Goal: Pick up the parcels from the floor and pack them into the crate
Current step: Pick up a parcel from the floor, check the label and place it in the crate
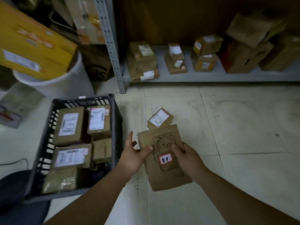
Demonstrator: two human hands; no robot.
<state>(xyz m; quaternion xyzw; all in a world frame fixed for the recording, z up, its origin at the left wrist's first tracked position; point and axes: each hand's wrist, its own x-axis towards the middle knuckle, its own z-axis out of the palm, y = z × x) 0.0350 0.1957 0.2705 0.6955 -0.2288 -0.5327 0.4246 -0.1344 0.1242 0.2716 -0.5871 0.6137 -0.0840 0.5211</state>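
Note:
A flat brown paper parcel (164,177) with a drawn figure and a small red-edged label hangs above the floor between my hands. My left hand (132,157) holds its left edge, thumb on top. My right hand (188,157) grips its right edge, thumb pressed on the top face. A small cardboard parcel (159,118) with a white label lies on the tiled floor just beyond. To the left stands the dark plastic crate (113,127), holding several brown parcels with white labels.
A grey metal shelf (211,77) with several cardboard boxes runs along the back at floor level. Its perforated upright (112,46) stands behind the crate. A white bucket (65,85) with a yellow box (32,38) sits at the back left. Tiled floor stretches to the right.

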